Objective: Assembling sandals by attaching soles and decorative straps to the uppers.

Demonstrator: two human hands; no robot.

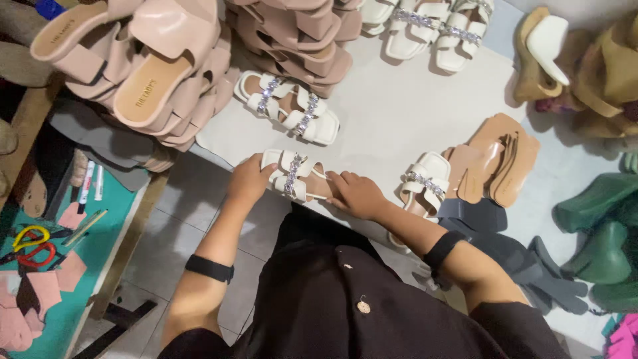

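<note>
Both hands are on the cream sandal [292, 174] at the centre of the frame, at the near edge of the white table [399, 106]. The left hand [249, 179] grips its toe end, fingers curled over the jewelled strap. The right hand [355, 193] lies flat on the heel end, pressing down. Just above sits a matching pair of sandals [289, 106]. Another cream sandal [422, 186] lies right of the right hand. Pink sandals [153, 60] are stacked upper left.
</note>
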